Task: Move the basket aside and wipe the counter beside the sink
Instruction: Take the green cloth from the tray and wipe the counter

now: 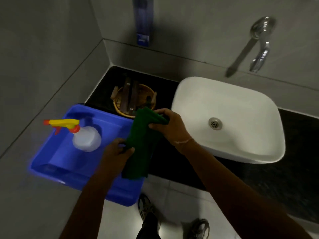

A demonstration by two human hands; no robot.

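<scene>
A small woven basket (120, 107) with dark wooden pieces in it sits on the black counter (101, 87), left of the white sink (229, 107). Both hands hold a dark green cloth (143, 142) above the counter's front edge, just in front of the basket. My right hand (170, 125) grips the cloth's upper end. My left hand (117, 152) pinches its lower left edge. The cloth hides part of the basket's near rim.
A blue plastic tub (57, 159) stands at the left with a clear spray bottle (86, 138) with a yellow and red trigger in it. A chrome tap (260, 44) juts from the grey tiled wall above the sink. A blue box (143, 21) hangs on the wall.
</scene>
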